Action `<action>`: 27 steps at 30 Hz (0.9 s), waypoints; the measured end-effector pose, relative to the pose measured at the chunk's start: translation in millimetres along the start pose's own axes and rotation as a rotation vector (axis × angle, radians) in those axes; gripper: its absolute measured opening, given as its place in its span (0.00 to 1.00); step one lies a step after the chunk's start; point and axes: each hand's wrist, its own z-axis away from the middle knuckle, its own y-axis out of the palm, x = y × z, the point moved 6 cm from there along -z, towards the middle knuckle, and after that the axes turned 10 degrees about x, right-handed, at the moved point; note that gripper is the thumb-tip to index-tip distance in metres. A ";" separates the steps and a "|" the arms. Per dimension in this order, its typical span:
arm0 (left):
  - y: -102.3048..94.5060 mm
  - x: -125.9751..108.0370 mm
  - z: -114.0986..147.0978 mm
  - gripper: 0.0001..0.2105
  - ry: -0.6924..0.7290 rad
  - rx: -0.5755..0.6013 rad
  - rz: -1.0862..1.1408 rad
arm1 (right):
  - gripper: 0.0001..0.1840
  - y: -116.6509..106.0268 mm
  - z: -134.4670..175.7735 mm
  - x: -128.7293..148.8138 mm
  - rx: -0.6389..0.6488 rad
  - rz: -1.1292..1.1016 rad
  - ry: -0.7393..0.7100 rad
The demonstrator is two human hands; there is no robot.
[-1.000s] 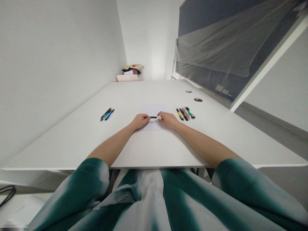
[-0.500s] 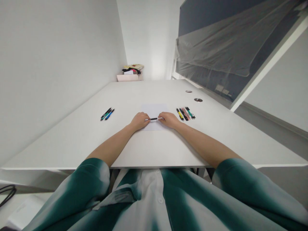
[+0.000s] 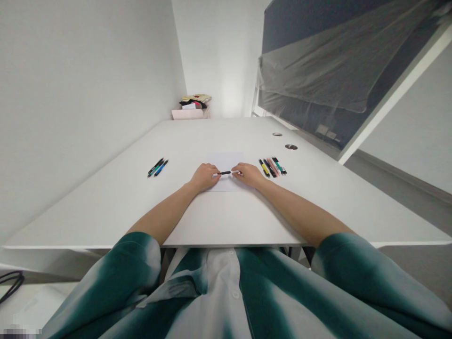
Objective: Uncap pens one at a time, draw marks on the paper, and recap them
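Observation:
Between my two hands a slim pen (image 3: 225, 173), black in the middle and pale toward its right end, is held level over a white sheet of paper (image 3: 226, 185). My left hand (image 3: 205, 177) pinches its left end with closed fingers. At the right end, my right hand (image 3: 248, 174) is closed on the pale part. The fingers hide both tips of the pen. Right of my right hand lies a row of several pens, among them a yellow and black pen (image 3: 264, 168) and a green and white pen (image 3: 278, 165).
To the left, a blue pen (image 3: 161, 168) lies beside green and black pens (image 3: 155, 167) on the white table (image 3: 106, 202). A pink box (image 3: 187, 114) with items stands at the far end. Two round grommets (image 3: 291, 147) and a dark panel (image 3: 318, 75) are on the right.
Both hands stay almost in place. The pen between them has risen slightly at its right end and now tilts a little.

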 end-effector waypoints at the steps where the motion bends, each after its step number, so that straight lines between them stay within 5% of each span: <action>1: -0.6 -0.3 -0.1 0.14 -0.009 0.004 -0.014 | 0.15 -2.3 0.4 -1.7 -0.021 -0.011 0.017; 6: -5.2 2.1 0.2 0.15 -0.104 -0.014 -0.070 | 0.21 -12.8 2.1 -20.7 -0.176 -0.195 0.164; 12: -5.4 7.8 0.7 0.15 -0.182 -0.008 -0.087 | 0.20 -1.5 -5.4 -38.3 -0.219 -0.852 0.211; 16: -6.0 4.5 1.1 0.14 -0.178 -0.019 -0.060 | 0.22 2.6 -6.3 -39.1 -0.181 -1.210 0.260; 27: -5.0 -0.9 2.4 0.14 -0.149 -0.090 -0.118 | 0.19 4.2 0.2 -24.9 -0.060 -1.649 0.243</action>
